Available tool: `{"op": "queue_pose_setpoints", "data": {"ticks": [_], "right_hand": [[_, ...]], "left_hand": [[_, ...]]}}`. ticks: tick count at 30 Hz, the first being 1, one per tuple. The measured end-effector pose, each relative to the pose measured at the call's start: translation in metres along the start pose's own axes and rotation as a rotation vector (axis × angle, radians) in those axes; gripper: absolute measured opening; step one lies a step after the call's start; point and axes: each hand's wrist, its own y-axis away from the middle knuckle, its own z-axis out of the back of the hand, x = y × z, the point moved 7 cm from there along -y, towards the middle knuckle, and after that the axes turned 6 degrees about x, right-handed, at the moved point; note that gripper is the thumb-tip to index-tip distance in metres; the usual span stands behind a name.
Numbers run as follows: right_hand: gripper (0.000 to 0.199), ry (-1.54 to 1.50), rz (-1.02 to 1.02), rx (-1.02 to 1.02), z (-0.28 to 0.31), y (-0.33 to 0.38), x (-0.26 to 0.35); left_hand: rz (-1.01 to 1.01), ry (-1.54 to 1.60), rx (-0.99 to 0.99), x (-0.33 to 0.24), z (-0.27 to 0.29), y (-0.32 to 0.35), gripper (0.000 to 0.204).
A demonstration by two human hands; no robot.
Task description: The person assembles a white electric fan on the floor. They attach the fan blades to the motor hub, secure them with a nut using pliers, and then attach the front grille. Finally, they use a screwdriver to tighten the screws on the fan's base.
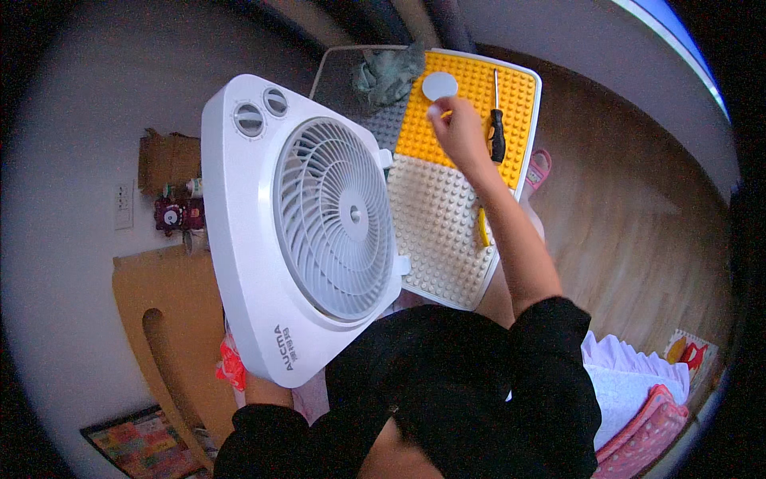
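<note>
Head view: our right hand [461, 132] pinches a white disc [440, 85] over the studded board [447, 215]; left hand [267, 391] grips the fan [303, 223] from below

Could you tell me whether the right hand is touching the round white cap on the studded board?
Touching: in the head view, the right hand has fingertips on the round white cap, over the studded board.

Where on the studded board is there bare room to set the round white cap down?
Free: the cream studded panel between the white box fan and the forearm. Crowded: the yellow panel, with right hand, white disc, black-handled screwdriver; green cloth covers the grey corner.
</note>
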Motion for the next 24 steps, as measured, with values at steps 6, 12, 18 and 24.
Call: {"op": "queue_pose_setpoints", "data": {"ticks": [6, 12, 18, 24], "right_hand": [[0.021, -0.899, -0.170, 0.498, -0.044, 0.107, 0.077], [0.022, -0.827, -0.124, 0.463, -0.052, 0.115, 0.086], [0.023, -0.694, 0.086, 0.390, -0.051, 0.116, 0.102], [0.022, -0.622, 0.112, 0.355, -0.054, 0.119, 0.097]], "left_hand": [[-0.157, -0.229, 0.058, -0.064, -0.032, 0.001, 0.059], [-0.444, -0.623, 0.233, -0.127, -0.097, 0.005, 0.062], [-0.459, -1.003, 0.235, -0.140, -0.124, -0.008, 0.044], [-0.638, -1.693, 0.522, -0.144, -0.192, -0.005, 0.040]]}}
